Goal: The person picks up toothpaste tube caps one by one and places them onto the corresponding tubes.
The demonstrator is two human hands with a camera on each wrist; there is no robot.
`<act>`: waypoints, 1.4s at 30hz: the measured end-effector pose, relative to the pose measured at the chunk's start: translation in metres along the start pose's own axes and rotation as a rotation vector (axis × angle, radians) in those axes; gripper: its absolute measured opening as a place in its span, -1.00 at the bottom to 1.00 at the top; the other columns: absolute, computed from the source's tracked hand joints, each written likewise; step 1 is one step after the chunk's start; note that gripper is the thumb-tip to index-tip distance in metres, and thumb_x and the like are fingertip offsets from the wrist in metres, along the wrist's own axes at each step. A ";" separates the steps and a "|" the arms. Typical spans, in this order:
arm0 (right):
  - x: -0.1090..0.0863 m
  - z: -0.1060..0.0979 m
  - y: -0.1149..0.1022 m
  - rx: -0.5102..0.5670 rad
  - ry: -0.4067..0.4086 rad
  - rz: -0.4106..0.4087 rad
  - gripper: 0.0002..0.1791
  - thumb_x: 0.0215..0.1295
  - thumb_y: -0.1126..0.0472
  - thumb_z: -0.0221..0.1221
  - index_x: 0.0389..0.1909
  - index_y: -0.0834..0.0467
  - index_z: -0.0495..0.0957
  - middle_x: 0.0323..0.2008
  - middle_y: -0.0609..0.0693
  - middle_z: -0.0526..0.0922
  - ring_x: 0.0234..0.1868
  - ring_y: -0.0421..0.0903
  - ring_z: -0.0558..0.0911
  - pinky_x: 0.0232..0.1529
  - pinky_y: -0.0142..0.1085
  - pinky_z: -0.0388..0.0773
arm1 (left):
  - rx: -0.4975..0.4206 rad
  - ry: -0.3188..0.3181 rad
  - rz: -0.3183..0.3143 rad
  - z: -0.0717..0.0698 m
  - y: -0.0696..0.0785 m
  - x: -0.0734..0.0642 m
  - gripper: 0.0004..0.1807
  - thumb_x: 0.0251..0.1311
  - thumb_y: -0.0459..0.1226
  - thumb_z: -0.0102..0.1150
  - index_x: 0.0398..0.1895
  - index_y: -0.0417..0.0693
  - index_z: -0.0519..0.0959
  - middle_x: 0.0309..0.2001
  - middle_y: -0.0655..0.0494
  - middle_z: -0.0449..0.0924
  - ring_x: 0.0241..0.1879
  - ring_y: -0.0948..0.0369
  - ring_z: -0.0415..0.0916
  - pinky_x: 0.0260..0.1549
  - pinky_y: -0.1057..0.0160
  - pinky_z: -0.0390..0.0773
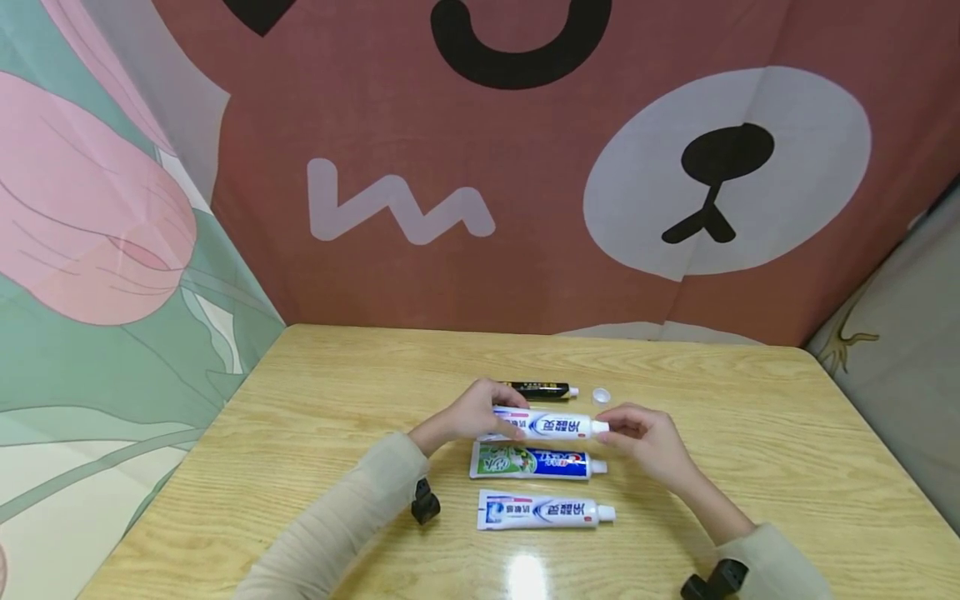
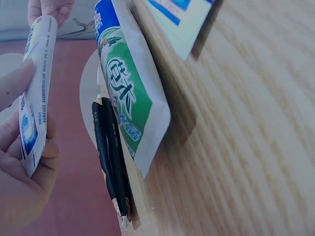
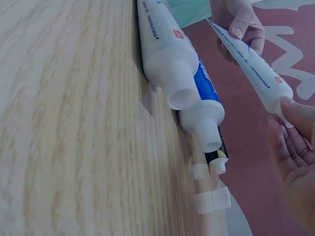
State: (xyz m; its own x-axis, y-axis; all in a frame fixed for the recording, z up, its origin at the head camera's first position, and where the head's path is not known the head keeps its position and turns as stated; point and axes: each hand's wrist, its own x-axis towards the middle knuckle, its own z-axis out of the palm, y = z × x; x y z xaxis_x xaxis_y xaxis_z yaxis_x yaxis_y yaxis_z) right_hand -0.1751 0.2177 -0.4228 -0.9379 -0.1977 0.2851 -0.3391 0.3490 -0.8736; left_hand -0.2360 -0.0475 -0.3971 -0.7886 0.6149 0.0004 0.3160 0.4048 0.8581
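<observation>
**Head view: a soft white tube, held at both ends above the table**

From where I stand, the raised white tube [image 1: 558, 424] is up off the table [image 1: 337, 375], level or nearly so, between the person's two hands. The left hand [image 1: 487, 408] has it by the flat tail, thumb on one face and fingers curled behind the other. The right hand [image 1: 652, 437] has thumb and fingers drawn close round the narrow tip; they cover it enough that I can't tell whether a cap is on.

I'd expect it to be light, and soft through the belly: squeeze the middle and the walls would likely give and push the paste along. The crimped tail looks flat and thin, good for steadying without much pressure. The shoulder and tip should be the stiff part, the place for a firm pinch or twist. The smooth skin could slide a little under dry fingers, and I doubt a drop would break it, though a hard squeeze with the tip bare could make a mess.

Below it lie the green and blue tube [image 1: 517, 461] and, nearest the person, another white tube [image 1: 540, 510], both flat on the table with tips to the person's right. Beyond it sits the black tube [image 1: 540, 390], which looks slimmer, with a loose white cap [image 1: 602, 397] just beside its tip.
</observation>
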 end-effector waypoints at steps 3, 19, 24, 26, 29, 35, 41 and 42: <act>-0.001 0.001 -0.001 -0.003 -0.005 0.035 -0.82 0.05 0.34 0.27 -0.29 0.31 0.60 -0.36 0.10 0.62 -0.41 -0.21 0.56 -0.41 -0.37 0.54 | 0.001 -0.001 0.001 -0.002 0.013 -0.007 -0.68 -0.18 -0.47 0.38 -0.24 -0.25 0.61 -0.34 0.03 0.62 -0.37 0.26 0.51 -0.32 0.34 0.50; 0.001 0.000 0.000 0.003 -0.008 -0.073 -0.80 -0.01 0.44 0.28 -0.29 0.30 0.59 -0.27 0.13 0.58 -0.33 -0.23 0.56 -0.29 -0.39 0.56 | 0.000 -0.011 0.015 -0.004 0.023 -0.012 -0.69 -0.16 -0.45 0.37 -0.24 -0.26 0.61 -0.34 0.03 0.63 -0.38 0.29 0.52 -0.33 0.35 0.51; 0.001 0.002 -0.002 -0.060 0.030 -0.042 -0.81 -0.03 0.42 0.30 -0.33 0.26 0.63 -0.37 0.03 0.61 -0.36 -0.23 0.57 -0.33 -0.39 0.56 | 0.013 -0.012 0.003 -0.002 0.013 -0.007 -0.68 -0.16 -0.43 0.39 -0.23 -0.21 0.61 -0.33 0.07 0.63 -0.37 0.31 0.52 -0.31 0.35 0.51; 0.001 0.002 -0.002 -0.066 0.028 -0.020 -0.82 -0.03 0.41 0.30 -0.33 0.25 0.63 -0.38 0.02 0.61 -0.37 -0.23 0.57 -0.33 -0.38 0.56 | 0.017 -0.011 0.001 0.000 0.003 -0.002 -0.67 -0.18 -0.41 0.41 -0.24 -0.18 0.62 -0.34 0.10 0.63 -0.36 0.30 0.52 -0.31 0.35 0.51; 0.000 0.001 -0.002 -0.065 0.012 0.020 -0.82 -0.02 0.38 0.30 -0.31 0.24 0.63 -0.39 0.02 0.62 -0.37 -0.21 0.56 -0.34 -0.37 0.56 | 0.015 -0.010 0.004 0.003 -0.013 0.005 -0.66 -0.20 -0.38 0.43 -0.24 -0.14 0.62 -0.35 0.14 0.62 -0.36 0.28 0.52 -0.31 0.34 0.51; 0.002 0.001 -0.001 -0.056 0.017 0.083 -0.81 0.00 0.38 0.29 -0.29 0.28 0.62 -0.36 0.07 0.62 -0.37 -0.21 0.57 -0.35 -0.37 0.55 | 0.041 0.002 0.031 0.002 -0.012 0.005 -0.66 -0.20 -0.34 0.43 -0.24 -0.12 0.63 -0.37 0.18 0.61 -0.37 0.28 0.51 -0.33 0.33 0.51; 0.004 0.004 0.001 -0.052 0.091 0.110 -0.80 -0.02 0.41 0.29 -0.30 0.30 0.62 -0.35 0.11 0.63 -0.40 -0.23 0.58 -0.38 -0.38 0.56 | 0.089 0.014 0.050 -0.002 -0.014 0.006 -0.69 -0.09 -0.28 0.38 -0.20 -0.09 0.63 -0.32 0.21 0.62 -0.33 0.32 0.51 -0.30 0.35 0.50; 0.005 0.004 0.001 -0.053 0.104 0.117 -0.80 -0.02 0.41 0.30 -0.30 0.31 0.62 -0.35 0.11 0.63 -0.40 -0.23 0.58 -0.38 -0.38 0.56 | 0.089 0.017 0.049 -0.003 -0.014 0.006 -0.70 -0.06 -0.28 0.36 -0.19 -0.10 0.62 -0.30 0.20 0.62 -0.32 0.32 0.51 -0.29 0.35 0.50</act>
State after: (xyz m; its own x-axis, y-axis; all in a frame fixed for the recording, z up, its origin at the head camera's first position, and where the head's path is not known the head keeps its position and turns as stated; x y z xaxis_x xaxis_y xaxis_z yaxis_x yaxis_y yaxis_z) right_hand -0.1795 0.2136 -0.4239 -0.9728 -0.0582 0.2242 -0.2280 0.4126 -0.8819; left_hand -0.2471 -0.0518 -0.4075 -0.7796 0.6242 0.0509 0.3994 0.4330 0.8081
